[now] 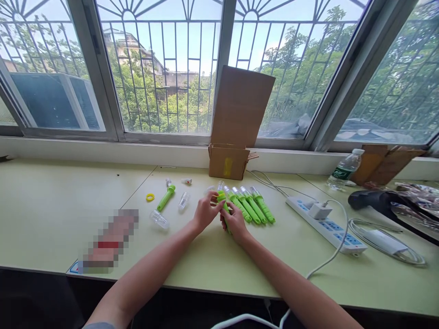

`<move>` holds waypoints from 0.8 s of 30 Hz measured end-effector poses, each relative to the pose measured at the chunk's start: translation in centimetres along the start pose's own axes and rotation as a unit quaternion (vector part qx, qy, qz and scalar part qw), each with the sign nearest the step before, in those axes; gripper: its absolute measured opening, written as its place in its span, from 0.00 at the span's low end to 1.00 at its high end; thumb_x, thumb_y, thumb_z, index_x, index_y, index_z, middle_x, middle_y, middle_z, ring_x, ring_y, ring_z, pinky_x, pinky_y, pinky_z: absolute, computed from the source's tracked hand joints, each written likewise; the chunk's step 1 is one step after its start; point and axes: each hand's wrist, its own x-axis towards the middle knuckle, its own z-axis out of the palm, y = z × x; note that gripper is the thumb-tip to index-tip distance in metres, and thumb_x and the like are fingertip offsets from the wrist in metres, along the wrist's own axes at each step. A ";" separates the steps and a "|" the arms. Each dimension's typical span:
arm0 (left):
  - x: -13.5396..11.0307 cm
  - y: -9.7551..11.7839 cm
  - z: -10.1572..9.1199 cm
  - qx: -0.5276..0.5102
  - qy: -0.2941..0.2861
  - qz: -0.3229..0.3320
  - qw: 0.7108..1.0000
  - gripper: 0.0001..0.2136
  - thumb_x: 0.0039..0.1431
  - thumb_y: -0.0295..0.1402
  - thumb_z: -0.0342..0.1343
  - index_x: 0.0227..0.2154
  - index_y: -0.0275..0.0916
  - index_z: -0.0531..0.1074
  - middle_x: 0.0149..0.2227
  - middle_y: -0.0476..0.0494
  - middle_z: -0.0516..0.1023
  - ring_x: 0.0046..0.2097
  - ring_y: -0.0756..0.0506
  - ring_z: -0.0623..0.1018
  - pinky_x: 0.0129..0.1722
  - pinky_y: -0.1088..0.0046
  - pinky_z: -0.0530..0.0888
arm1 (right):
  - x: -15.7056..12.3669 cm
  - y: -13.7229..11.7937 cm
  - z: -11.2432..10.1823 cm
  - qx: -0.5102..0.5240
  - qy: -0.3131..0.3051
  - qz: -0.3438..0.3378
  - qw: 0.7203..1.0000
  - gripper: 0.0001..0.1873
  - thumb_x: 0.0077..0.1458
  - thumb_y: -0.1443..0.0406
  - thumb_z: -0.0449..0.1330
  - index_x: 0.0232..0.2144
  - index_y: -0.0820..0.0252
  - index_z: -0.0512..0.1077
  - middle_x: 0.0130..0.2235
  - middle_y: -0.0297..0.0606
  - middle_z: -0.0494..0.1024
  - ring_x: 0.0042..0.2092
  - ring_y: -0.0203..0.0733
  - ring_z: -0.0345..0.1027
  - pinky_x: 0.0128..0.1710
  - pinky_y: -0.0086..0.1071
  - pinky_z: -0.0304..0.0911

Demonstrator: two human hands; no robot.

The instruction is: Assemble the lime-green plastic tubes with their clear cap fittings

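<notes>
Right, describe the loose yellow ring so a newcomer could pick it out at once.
On the pale table, look left of the left hand. A green tube lies there, with the yellow ring just to its left. Its open hoop shape sets it apart from the tube and clear plastic pieces.

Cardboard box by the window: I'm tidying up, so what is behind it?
Behind the cardboard box, the white sill shows at either side, with the window beyond. Its front and upright flap hide whatever lies directly behind.

I hold a bright green tube (225, 208) aslant, its far end angled slightly left. My grip hides part of it.
</notes>
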 end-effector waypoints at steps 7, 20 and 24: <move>0.1 -0.1 0.0 -0.001 0.004 0.012 1.000 0.14 0.55 0.41 0.60 0.38 0.39 0.67 0.34 0.44 0.78 0.33 0.47 0.81 0.32 0.68 0.81 | 0.0 0.0 0.0 0.015 -0.012 -0.011 1.000 0.22 0.47 0.47 0.62 0.32 0.58 0.65 0.18 0.26 0.67 0.13 0.30 0.56 0.10 0.24 0.49; -0.1 0.2 -0.4 -0.010 0.033 0.031 0.999 0.11 0.56 0.40 0.59 0.37 0.40 0.67 0.34 0.46 0.79 0.36 0.47 0.81 0.37 0.66 0.81 | -0.2 0.3 0.3 -0.086 0.029 -0.035 0.995 0.26 0.49 0.43 0.58 0.37 0.58 0.69 0.18 0.27 0.66 0.15 0.33 0.59 0.12 0.27 0.54; -0.1 0.1 -0.4 -0.004 0.030 0.032 0.999 0.11 0.57 0.40 0.58 0.36 0.40 0.68 0.33 0.46 0.78 0.34 0.48 0.81 0.35 0.67 0.81 | -0.1 0.2 0.2 -0.116 0.033 -0.076 0.990 0.25 0.52 0.44 0.58 0.36 0.60 0.70 0.16 0.27 0.63 0.15 0.33 0.56 0.14 0.27 0.53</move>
